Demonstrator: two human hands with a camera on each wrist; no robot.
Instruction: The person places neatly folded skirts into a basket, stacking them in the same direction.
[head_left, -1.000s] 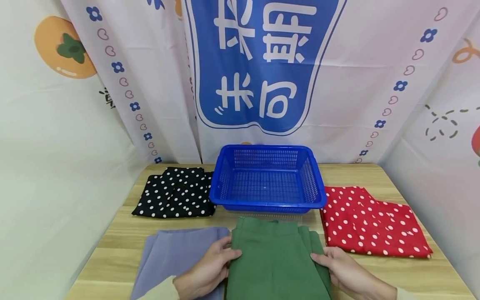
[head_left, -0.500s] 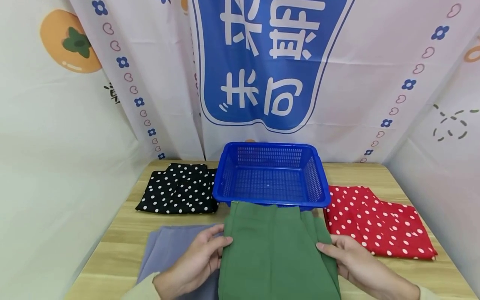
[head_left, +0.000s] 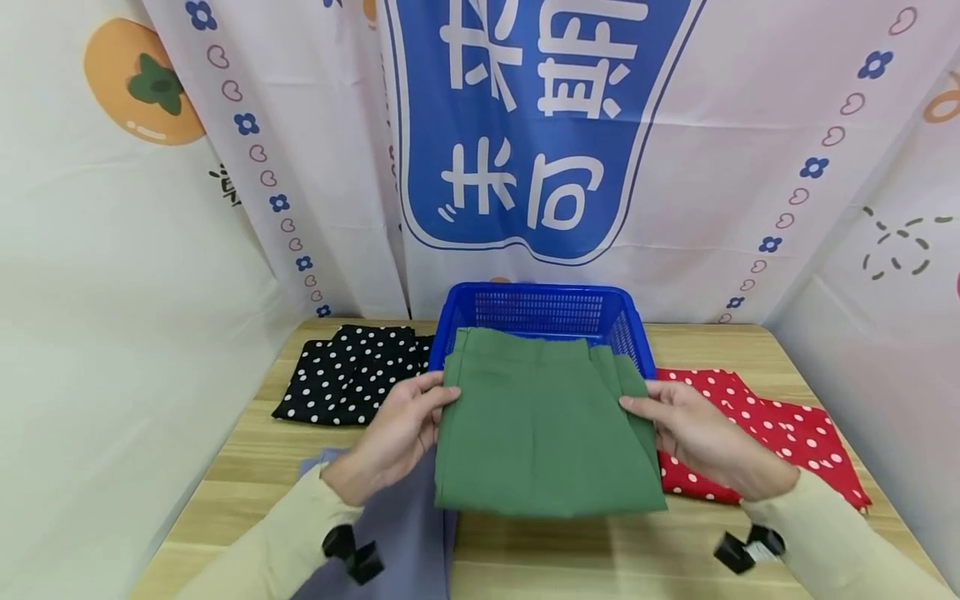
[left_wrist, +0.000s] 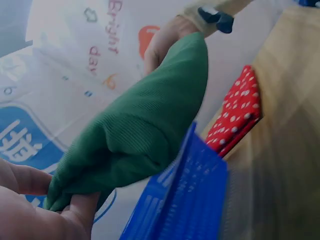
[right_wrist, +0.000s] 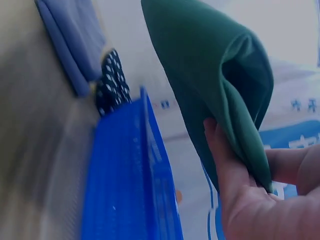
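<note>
A folded green garment [head_left: 543, 425] hangs raised over the front of the blue plastic basket [head_left: 540, 304], hiding most of the basket's inside. My left hand [head_left: 401, 425] pinches its left edge, thumb on top and fingers beneath. At the opposite edge my right hand [head_left: 690, 425] holds it the same way. Both wrist views show the cloth [left_wrist: 145, 115] folded in layers, lifted above the basket's rim, with the right-hand thumb and fingers [right_wrist: 225, 155] on either side of it.
Black polka-dot cloth [head_left: 348, 375] lies folded left of the basket. Folded red polka-dot cloth [head_left: 795, 433] is at the right, partly behind my right hand. A grey-purple folded cloth [head_left: 408, 533] lies front left, under my left forearm. Printed curtains [head_left: 330, 108] surround the wooden table [head_left: 540, 558].
Both hands have lifted the green garment off the table and carried it forward, from in front of the basket to over it. The other folded cloths stay where they were.
</note>
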